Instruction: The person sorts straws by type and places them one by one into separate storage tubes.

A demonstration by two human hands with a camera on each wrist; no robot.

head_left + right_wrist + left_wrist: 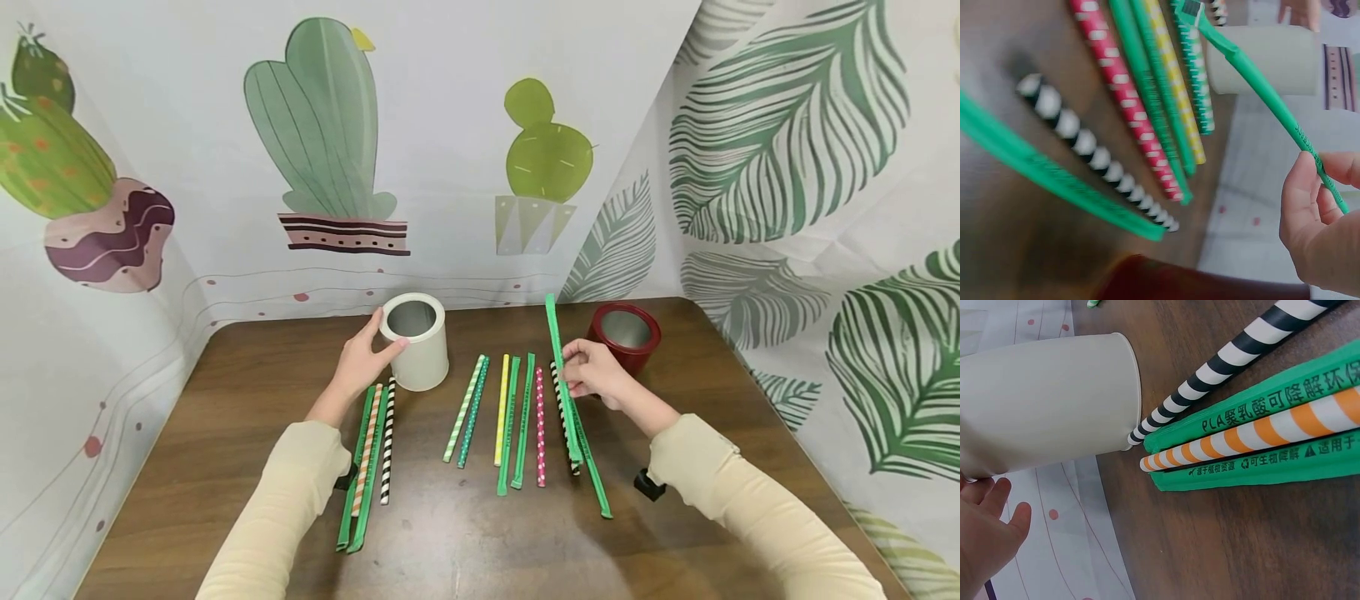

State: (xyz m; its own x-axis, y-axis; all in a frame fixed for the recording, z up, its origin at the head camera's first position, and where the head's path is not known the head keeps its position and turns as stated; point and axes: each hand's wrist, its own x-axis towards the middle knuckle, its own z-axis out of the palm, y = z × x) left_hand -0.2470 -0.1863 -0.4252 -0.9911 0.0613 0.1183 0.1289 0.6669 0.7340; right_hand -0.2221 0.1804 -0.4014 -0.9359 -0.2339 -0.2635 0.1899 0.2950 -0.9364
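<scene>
One slender green-wrapped straw [554, 325] points forward, left of the red cylindrical can [636, 360]. Right hand [596, 372] pinches it; left hand [361, 360]: fingers spread.

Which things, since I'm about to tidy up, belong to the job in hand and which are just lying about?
Seemingly in use:
green straw, pinched by right hand
white can, touched by left hand

Seemingly lying about:
red can
other straws, though these may belong too
</scene>
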